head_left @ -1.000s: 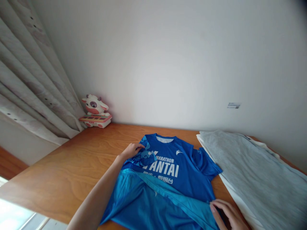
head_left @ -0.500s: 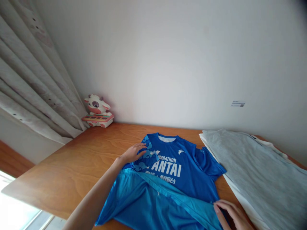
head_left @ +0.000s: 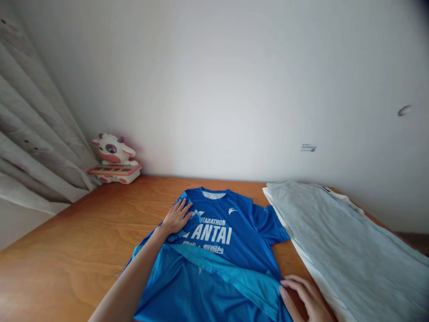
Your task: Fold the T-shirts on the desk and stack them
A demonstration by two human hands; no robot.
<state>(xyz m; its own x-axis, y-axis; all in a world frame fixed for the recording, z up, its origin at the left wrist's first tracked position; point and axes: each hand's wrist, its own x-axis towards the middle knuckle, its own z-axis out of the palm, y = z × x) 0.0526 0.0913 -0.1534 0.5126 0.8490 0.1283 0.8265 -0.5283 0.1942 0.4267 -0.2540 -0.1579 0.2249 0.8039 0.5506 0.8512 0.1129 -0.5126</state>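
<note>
A blue T-shirt (head_left: pixel 250 232) with white "MARATHON" and "ANTAI" lettering lies on the wooden table, its collar toward the wall. Lighter blue fabric (head_left: pixel 231 277) is turned over its lower part in a slanting band. My left hand (head_left: pixel 177 217) rests flat on the shirt's left chest and sleeve area, fingers spread. At the lower right, thumb and forefinger of my right hand (head_left: pixel 303 297) pinch the right end of the turned-over fabric; the lower part of that hand is cut off by the frame.
Right of the shirt lie a grey garment (head_left: pixel 335 237) and white cloth beneath it. A cow-shaped toy keyboard (head_left: pixel 115 163) stands at the back left beside a pale curtain (head_left: pixel 40 134). The wooden table (head_left: pixel 100 223) meets a white wall (head_left: pixel 214 89) with a small label (head_left: pixel 308 147).
The view has swung right, so things appear farther left. My left hand has flattened onto the shirt with its fingers spread. My right hand stays at the fabric's right end.
</note>
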